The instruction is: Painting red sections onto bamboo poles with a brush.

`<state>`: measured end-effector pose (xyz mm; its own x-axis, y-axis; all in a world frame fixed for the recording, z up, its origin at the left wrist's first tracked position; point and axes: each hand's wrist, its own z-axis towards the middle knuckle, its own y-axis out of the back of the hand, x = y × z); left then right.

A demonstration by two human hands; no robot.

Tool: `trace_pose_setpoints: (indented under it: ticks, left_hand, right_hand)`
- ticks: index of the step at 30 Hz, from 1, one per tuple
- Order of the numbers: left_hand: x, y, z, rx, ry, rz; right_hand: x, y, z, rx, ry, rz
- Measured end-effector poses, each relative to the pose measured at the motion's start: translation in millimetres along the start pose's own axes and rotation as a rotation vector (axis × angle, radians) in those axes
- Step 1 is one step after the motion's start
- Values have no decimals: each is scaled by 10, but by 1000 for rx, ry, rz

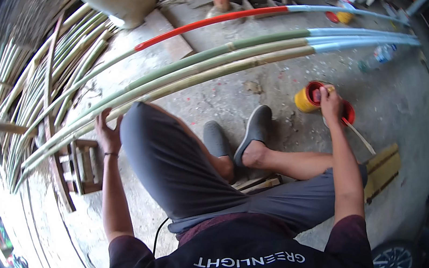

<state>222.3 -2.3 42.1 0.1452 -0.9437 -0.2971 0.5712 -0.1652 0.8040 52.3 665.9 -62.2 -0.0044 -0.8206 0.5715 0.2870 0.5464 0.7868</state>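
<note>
My left hand (109, 134) is beside my raised knee, at the near edge of the bamboo poles (206, 74). Its thumb and fingers are spread apart; whether the fingertips touch the nearest pole is hard to tell. Three poles lie side by side, bare green to tan with light blue right ends. Beyond them runs another pole (210, 21) with a red middle stretch and a light blue right end. Over at the right, my right hand (332, 103) is closed on a paintbrush (319, 95), its reddish head at the mouth of a yellow cup (304, 101) with red inside.
Beside my right hand is a red container (349, 112) with a thin stick (360, 137) next to it. A wooden stool (86, 166) stands under the poles' left part. Bamboo stacks (64, 61) fill the far left; a plastic bottle (385, 52) lies at right.
</note>
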Motion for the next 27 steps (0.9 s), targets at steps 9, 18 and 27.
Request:
trace_pose_setpoints:
  ticks: [9,18,27]
  left_hand:
    - [-193,59,240,-2,148,-139]
    - [318,-380,416,118,89,-33]
    - [635,-547,667,498,-194,237]
  right_hand:
    - [72,51,13,-24,173,88]
    - [38,76,97,-23,-47,78]
    - [51,121,58,-94,-183,79]
